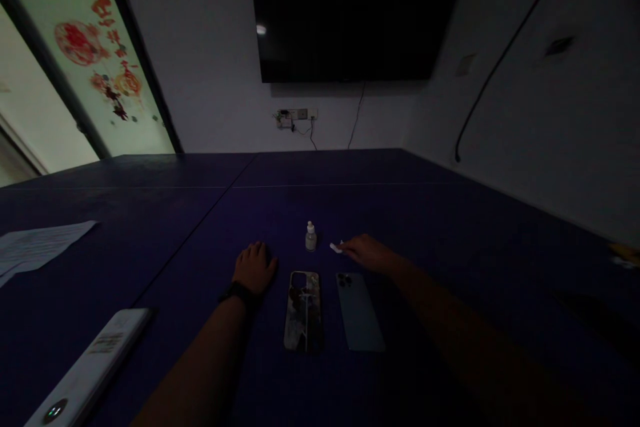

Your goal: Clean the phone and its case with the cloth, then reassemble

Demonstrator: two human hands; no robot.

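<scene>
The left forearm and a white device come nearest, both running off the bottom edge. The left hand, a dark watch at its wrist, lies palm down on the dark tabletop, fingers slightly spread and holding nothing. The right hand pinches a white scrap at its fingertips, just beyond the phone. The phone lies back up, camera end away from the person; the patterned case lies beside it, to its left, apart. A bottle stands upright beyond the case, between the hands. Paper lies far left.
</scene>
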